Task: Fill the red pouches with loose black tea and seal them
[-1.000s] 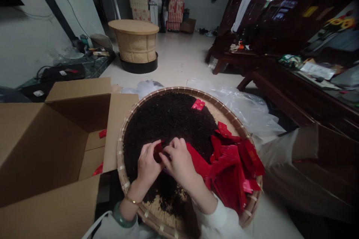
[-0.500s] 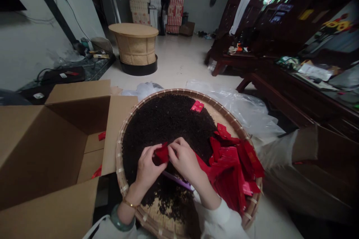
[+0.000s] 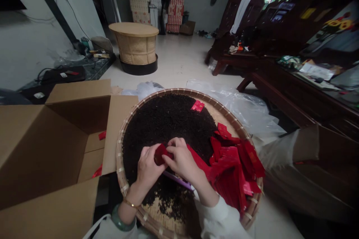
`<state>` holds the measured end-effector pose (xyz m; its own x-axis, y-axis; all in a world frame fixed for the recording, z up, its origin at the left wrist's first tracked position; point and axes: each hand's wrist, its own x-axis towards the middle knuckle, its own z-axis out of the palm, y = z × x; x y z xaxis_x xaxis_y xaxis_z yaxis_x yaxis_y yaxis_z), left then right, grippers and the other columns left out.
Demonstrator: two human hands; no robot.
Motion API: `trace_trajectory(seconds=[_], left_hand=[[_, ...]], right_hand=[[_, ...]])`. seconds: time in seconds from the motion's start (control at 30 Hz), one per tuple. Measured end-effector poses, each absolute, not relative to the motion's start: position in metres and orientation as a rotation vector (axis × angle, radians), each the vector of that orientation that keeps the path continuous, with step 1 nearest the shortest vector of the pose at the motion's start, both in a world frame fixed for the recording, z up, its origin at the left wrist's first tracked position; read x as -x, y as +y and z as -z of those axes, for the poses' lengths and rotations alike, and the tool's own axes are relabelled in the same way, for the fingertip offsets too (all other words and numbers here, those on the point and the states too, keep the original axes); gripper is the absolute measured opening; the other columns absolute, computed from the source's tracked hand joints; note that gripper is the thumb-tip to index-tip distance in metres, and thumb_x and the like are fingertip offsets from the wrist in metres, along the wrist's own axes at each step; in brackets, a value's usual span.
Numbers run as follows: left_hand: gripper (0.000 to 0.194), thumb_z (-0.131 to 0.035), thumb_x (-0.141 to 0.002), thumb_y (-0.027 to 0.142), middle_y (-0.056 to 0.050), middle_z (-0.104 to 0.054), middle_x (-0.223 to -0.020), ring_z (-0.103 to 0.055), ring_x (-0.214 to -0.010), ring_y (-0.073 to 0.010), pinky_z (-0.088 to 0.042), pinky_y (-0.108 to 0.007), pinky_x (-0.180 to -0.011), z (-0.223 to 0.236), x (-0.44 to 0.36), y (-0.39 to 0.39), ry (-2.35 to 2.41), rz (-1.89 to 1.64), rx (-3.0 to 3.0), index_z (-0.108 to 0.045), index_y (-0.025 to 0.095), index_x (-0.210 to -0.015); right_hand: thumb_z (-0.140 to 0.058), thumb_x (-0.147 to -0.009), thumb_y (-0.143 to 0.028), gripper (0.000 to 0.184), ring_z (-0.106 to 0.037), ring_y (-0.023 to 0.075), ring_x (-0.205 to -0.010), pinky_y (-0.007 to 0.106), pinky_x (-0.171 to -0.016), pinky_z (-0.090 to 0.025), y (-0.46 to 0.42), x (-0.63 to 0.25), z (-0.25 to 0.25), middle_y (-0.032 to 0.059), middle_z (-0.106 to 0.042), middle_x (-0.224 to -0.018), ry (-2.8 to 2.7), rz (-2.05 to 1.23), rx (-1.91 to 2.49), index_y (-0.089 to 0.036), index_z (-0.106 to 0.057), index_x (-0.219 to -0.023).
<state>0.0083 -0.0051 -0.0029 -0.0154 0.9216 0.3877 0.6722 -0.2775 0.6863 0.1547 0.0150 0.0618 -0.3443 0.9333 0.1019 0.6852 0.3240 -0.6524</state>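
Observation:
My left hand (image 3: 148,166) grips a small red packet (image 3: 160,154) between thumb and fingers, over the dark loose dried leaves (image 3: 168,119). From the other side, my right hand (image 3: 182,160) has its fingertips closed on the packet's edge. A purple-edged object (image 3: 179,181) lies under my hands, mostly hidden, so its kind is unclear. The leaves lie in a round woven bamboo tray (image 3: 119,160). Many flat red packets (image 3: 228,171) are heaped at the tray's right side. A single red packet (image 3: 198,106) rests near the far rim.
An open cardboard box (image 3: 25,145) stands left of the tray, with a few red packets inside. Clear plastic sheeting (image 3: 238,106) lies beyond the tray. Another box (image 3: 322,164) is at right, near dark wooden furniture (image 3: 277,82). A round woven stand (image 3: 134,44) is farther back.
The packet has tilted, so its flat side and opening show more. My right fingers have shifted slightly, and the thumb now reaches across the packet's edge.

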Motion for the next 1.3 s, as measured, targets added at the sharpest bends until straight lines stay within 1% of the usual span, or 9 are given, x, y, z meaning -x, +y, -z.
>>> trace_trajectory(seconds=[0.23, 0.33, 0.53, 0.63, 0.8, 0.93, 1.03, 1.17, 1.3], left_hand=[[0.067, -0.07, -0.07, 0.03, -0.011, -0.06, -0.117, -0.058, -0.109, -0.0255, -0.044, -0.04, -0.097, -0.019, -0.005, -0.005, 1.35, -1.052, -1.602, -0.043, 0.021, -0.131], [0.07, -0.069, -0.075, 0.037, -0.012, -0.066, -0.113, -0.064, -0.099, -0.0245, -0.049, -0.037, -0.089, -0.035, 0.003, 0.004, 1.027, -0.886, -1.194, -0.037, 0.02, -0.135], [0.055, -0.067, -0.07, 0.059, -0.01, -0.073, -0.084, -0.068, -0.069, -0.021, -0.053, -0.032, -0.069, -0.034, 0.0, 0.031, 0.666, -0.662, -0.626, -0.065, 0.012, -0.1], [0.043, -0.072, -0.069, 0.051, -0.007, -0.071, -0.07, -0.067, -0.058, -0.0186, -0.054, -0.029, -0.061, -0.027, -0.007, 0.037, 0.627, -0.675, -0.545, -0.066, 0.012, -0.084], [0.021, -0.071, -0.076, 0.031, -0.005, -0.071, -0.069, -0.066, -0.058, -0.0152, -0.054, -0.025, -0.06, -0.026, -0.014, 0.035, 0.781, -0.796, -0.435, -0.066, 0.012, -0.085], [0.027, -0.069, -0.077, 0.037, -0.006, -0.071, -0.071, -0.067, -0.058, -0.0156, -0.052, -0.024, -0.057, -0.029, -0.018, 0.035, 0.855, -0.823, -0.434, -0.066, 0.011, -0.084], [0.031, -0.071, -0.074, 0.042, -0.004, -0.07, -0.066, -0.065, -0.056, -0.0142, -0.051, -0.023, -0.056, -0.028, -0.02, 0.035, 0.882, -0.851, -0.425, -0.065, 0.012, -0.08], [0.038, -0.074, -0.068, 0.048, -0.002, -0.066, -0.06, -0.063, -0.053, -0.0132, -0.049, -0.022, -0.053, -0.026, -0.02, 0.035, 0.866, -0.836, -0.454, -0.063, 0.012, -0.074], [0.047, -0.079, -0.06, 0.051, -0.003, -0.067, -0.064, -0.062, -0.055, -0.014, -0.047, -0.022, -0.053, -0.028, -0.02, 0.034, 0.857, -0.826, -0.502, -0.065, 0.011, -0.081]], right_hand=[[-0.055, -0.084, -0.016, 0.01, -0.046, 0.0246, -0.105, 0.043, -0.093, -0.041, 0.028, -0.173, -0.06, 0.01, -0.052, -0.106, -1.954, -0.731, 1.202, -0.019, -0.064, -0.081], [-0.052, -0.087, -0.017, 0.01, -0.048, 0.0222, -0.105, 0.04, -0.094, -0.04, 0.03, -0.183, -0.066, 0.0079, -0.053, -0.107, -1.987, -0.86, 1.028, -0.02, -0.061, -0.084], [-0.047, -0.091, -0.023, 0.014, -0.047, 0.0211, -0.111, 0.039, -0.099, -0.038, 0.034, -0.187, -0.068, 0.0077, -0.051, -0.113, -2.011, -0.941, 0.865, -0.02, -0.06, -0.087], [-0.048, -0.09, -0.02, 0.013, -0.043, 0.022, -0.115, 0.041, -0.101, -0.037, 0.035, -0.184, -0.066, 0.0081, -0.05, -0.115, -2.068, -0.845, 0.924, -0.02, -0.061, -0.086], [-0.052, -0.081, -0.015, 0.01, -0.045, 0.0239, -0.101, 0.041, -0.089, -0.043, 0.031, -0.176, -0.063, 0.0099, -0.052, -0.102, -2.047, -0.549, 1.088, -0.018, -0.062, -0.081], [-0.06, -0.08, -0.022, 0.008, -0.044, 0.0224, -0.082, 0.037, -0.07, -0.044, 0.028, -0.166, -0.061, 0.0075, -0.054, -0.083, -2.034, -0.32, 1.153, -0.018, -0.064, -0.076], [-0.057, -0.086, -0.027, 0.017, -0.043, 0.0216, -0.078, 0.036, -0.067, -0.041, 0.027, -0.163, -0.06, 0.0077, -0.056, -0.078, -1.989, -0.226, 1.184, -0.018, -0.065, -0.074], [-0.055, -0.087, -0.023, 0.013, -0.049, 0.0211, -0.082, 0.036, -0.074, -0.042, 0.028, -0.165, -0.061, 0.0061, -0.06, -0.079, -2.022, -0.455, 1.223, -0.019, -0.063, -0.078], [-0.057, -0.086, -0.022, 0.011, -0.057, 0.0181, -0.085, 0.046, -0.099, -0.031, 0.031, -0.167, -0.063, 0.0022, -0.063, -0.08, -2.037, -0.704, 1.273, -0.019, -0.059, -0.076]])
